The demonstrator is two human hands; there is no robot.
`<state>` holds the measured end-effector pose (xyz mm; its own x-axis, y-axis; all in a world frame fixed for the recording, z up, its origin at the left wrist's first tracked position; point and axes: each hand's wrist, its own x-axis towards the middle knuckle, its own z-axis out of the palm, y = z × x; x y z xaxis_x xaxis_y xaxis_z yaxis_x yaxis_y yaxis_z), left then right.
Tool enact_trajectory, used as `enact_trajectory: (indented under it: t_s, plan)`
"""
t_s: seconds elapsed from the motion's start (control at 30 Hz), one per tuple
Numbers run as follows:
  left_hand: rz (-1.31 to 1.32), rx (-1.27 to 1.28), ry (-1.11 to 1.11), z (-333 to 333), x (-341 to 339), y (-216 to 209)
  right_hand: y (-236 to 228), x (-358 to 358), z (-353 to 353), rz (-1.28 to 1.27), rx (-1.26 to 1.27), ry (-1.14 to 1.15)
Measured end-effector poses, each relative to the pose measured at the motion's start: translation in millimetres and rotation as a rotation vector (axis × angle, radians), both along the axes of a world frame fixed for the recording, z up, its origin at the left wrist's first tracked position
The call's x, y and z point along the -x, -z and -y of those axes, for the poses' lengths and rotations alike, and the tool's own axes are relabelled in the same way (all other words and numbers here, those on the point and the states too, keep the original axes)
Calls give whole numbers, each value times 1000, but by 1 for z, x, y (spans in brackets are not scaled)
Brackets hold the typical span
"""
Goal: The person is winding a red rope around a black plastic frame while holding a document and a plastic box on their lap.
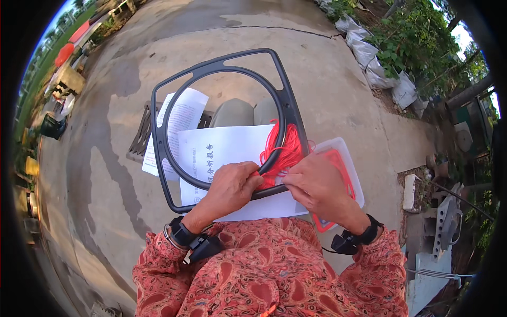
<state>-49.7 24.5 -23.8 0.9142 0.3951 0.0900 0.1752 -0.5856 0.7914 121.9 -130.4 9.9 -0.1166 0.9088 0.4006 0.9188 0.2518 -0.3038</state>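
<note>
Two hands meet at the near rim of a black frame (222, 127) resting on the lap: the left hand (229, 187) closes around the rim, steadying it. The right hand (317, 185) pinches red cord (282, 150) beside it, fingers curled, over white papers (227, 150) and a clear bag (346, 169).

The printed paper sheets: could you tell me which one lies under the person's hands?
The larger sheet, nearest the person, lies under the left hand and right hand; the other sheet lies farther off, partly beneath it.

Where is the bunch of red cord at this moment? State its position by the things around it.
In the head view, the red cord sits just right of centre, looped over the black frame rim, directly above the left hand and right hand.
</note>
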Motion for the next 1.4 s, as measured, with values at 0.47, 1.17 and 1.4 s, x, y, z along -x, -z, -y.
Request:
enact_trajectory:
  t_s: [0.47,1.17,1.4]
  plan:
    - [45,-50,-64,17,2,-16,25,28,47,-496,-15,282]
    - [105,-42,-152,13,19,-4,-8,35,-28,-38,143,144]
    - [105,-85,-147,12,23,-3,-20,31,-37,-524,529,213]
